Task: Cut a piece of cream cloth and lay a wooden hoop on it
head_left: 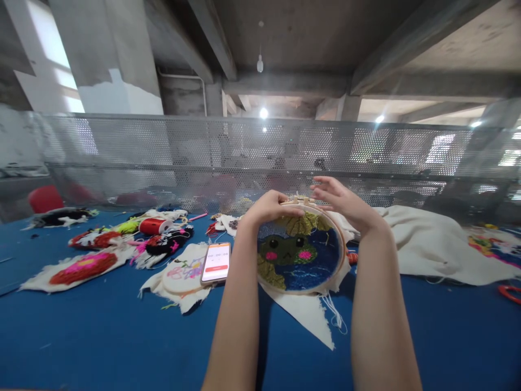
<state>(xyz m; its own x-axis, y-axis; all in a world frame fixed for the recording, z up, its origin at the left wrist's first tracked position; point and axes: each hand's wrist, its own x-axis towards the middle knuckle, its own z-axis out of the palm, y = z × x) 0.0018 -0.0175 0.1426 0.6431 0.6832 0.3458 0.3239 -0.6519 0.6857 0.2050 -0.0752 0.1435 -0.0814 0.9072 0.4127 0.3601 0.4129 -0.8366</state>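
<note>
An embroidery hoop [341,259] stands tilted up, facing me, above the blue table. Its stitched picture shows a green frog [287,251] with pink cheeks on dark blue, with olive leaf shapes around it. My left hand [271,208] grips the hoop's upper left edge, its thumb across the front near the wooden screw fitting [300,201]. Beside the upper right edge, my right hand [340,201] is raised with its fingers apart, apparently holding nothing. White cloth [307,320] with a frayed edge and loose white threads [334,315] hangs below the hoop.
To the left lie a phone [216,263] showing a timer, a smaller flower hoop [179,279], a red thread spool [154,226] and several yarn-worked pieces [83,269]. White cloth [431,244] is heaped at right, near red scissor-like handles [509,294]. A perforated metal screen [195,152] stands behind.
</note>
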